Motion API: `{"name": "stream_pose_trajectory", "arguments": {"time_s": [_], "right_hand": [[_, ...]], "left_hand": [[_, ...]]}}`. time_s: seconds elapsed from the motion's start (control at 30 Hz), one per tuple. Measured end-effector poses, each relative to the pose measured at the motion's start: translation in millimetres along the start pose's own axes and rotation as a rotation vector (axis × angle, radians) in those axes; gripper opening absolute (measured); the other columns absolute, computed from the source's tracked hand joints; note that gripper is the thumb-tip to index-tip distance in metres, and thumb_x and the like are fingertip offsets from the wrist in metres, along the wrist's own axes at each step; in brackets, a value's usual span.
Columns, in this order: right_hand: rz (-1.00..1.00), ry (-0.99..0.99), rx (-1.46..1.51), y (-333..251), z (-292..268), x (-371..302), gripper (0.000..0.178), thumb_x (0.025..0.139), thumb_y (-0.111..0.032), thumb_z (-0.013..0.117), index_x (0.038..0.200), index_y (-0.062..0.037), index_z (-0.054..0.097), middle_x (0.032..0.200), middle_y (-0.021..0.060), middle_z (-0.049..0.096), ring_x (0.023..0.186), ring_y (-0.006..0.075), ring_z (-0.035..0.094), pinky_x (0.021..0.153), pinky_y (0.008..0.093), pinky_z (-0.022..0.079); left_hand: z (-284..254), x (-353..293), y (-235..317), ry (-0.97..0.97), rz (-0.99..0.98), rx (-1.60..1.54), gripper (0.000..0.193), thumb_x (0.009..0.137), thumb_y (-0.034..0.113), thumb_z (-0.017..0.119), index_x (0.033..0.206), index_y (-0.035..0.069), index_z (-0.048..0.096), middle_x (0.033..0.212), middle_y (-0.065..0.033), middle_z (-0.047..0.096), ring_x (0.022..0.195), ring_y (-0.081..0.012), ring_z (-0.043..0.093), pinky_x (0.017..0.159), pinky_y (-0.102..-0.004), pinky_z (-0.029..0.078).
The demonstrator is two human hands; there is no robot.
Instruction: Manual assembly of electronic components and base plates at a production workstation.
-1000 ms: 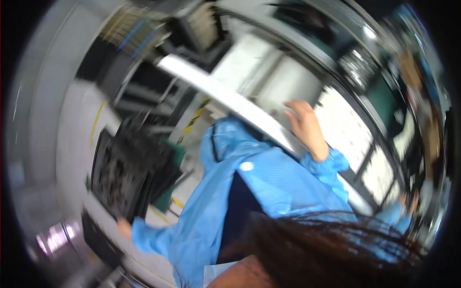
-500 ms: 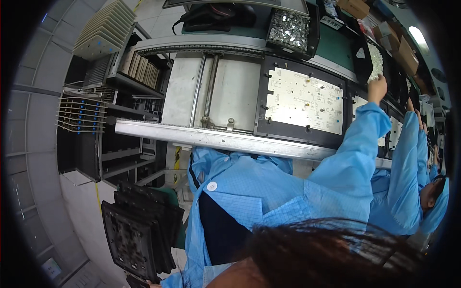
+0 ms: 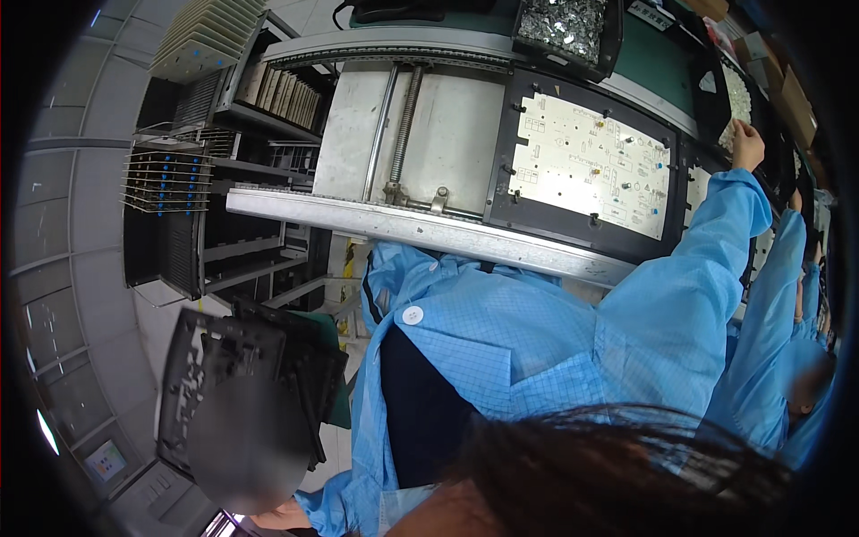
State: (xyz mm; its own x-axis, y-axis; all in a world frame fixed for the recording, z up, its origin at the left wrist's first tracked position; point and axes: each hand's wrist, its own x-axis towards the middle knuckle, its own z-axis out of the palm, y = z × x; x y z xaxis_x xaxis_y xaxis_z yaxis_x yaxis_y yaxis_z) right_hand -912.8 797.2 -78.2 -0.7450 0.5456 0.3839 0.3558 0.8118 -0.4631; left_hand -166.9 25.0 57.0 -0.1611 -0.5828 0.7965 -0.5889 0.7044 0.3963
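Observation:
My right hand (image 3: 748, 146) reaches far to the right, at the near edge of a black bin of small whitish parts (image 3: 736, 97). Its fingers are drawn together; whatever they hold is too small to make out. Low at the left, my left hand (image 3: 282, 515) grips the lower edge of a black carrier tray (image 3: 182, 380), which tilts away from a stack of similar trays (image 3: 333, 367). A grey smear hides part of this tray and the fingertips. Before me a white circuit board (image 3: 591, 166), bearing a few small components, lies in a black carrier on the conveyor.
The conveyor's metal rail (image 3: 429, 231) runs across in front of me. Beyond it stands a black box of shiny metal parts (image 3: 559, 31). Racks of boards (image 3: 165, 183) stand at the left. At the right, a co-worker's blue sleeve (image 3: 774, 295) reaches over the line.
The front black tray has swung left, away from its stack, with my left hand at its lower edge. My right hand stays by the bin of whitish parts. The whole view has shifted.

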Motion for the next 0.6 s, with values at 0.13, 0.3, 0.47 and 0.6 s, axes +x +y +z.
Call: {"name": "stream_pose_trajectory", "arguments": {"time_s": [0.13,0.3,0.47,0.6], "right_hand": [[0.018,-0.004,0.118,4.3,-15.9,0.0,0.031,0.084,-0.034,0.074,0.102,-0.0095,0.075,0.086,0.0015,0.073,0.077,0.0080,0.067,0.072,0.0247,0.051],[0.164,0.067,0.774,10.1,-17.1,0.4,0.028,0.087,-0.022,0.073,0.103,0.0011,0.072,0.091,0.0085,0.073,0.074,0.0117,0.066,0.068,0.0240,0.051],[0.424,-0.535,1.398,-23.5,-49.4,-70.5,0.022,0.097,-0.016,0.059,0.111,0.0014,0.057,0.085,0.0028,0.055,0.068,0.0096,0.047,0.061,0.0219,0.042],[0.548,-0.877,1.418,-77.8,-66.3,-172.2,0.024,0.099,-0.016,0.054,0.117,-0.0004,0.053,0.090,0.0037,0.054,0.068,0.0089,0.046,0.060,0.0211,0.041]], "left_hand": [[73.9,30.0,20.8,-0.062,0.017,-0.087,0.030,0.090,0.005,0.058,0.115,-0.011,0.053,0.103,-0.0202,0.057,0.094,-0.0259,0.059,0.091,-0.0345,0.046],[188.8,34.0,-5.0,-0.215,-0.007,-0.193,0.038,0.077,0.003,0.064,0.113,-0.008,0.058,0.112,-0.0232,0.061,0.103,-0.0306,0.061,0.096,-0.0395,0.050],[325.4,26.2,17.5,-0.472,-1.033,-0.968,0.052,0.073,0.005,0.056,0.123,-0.010,0.053,0.122,-0.0231,0.059,0.113,-0.0368,0.058,0.103,-0.0482,0.047],[385.3,28.2,-8.5,-0.824,-1.529,-1.568,0.055,0.074,-0.004,0.057,0.129,-0.008,0.047,0.125,-0.0295,0.055,0.117,-0.0414,0.054,0.103,-0.0525,0.046]]}}
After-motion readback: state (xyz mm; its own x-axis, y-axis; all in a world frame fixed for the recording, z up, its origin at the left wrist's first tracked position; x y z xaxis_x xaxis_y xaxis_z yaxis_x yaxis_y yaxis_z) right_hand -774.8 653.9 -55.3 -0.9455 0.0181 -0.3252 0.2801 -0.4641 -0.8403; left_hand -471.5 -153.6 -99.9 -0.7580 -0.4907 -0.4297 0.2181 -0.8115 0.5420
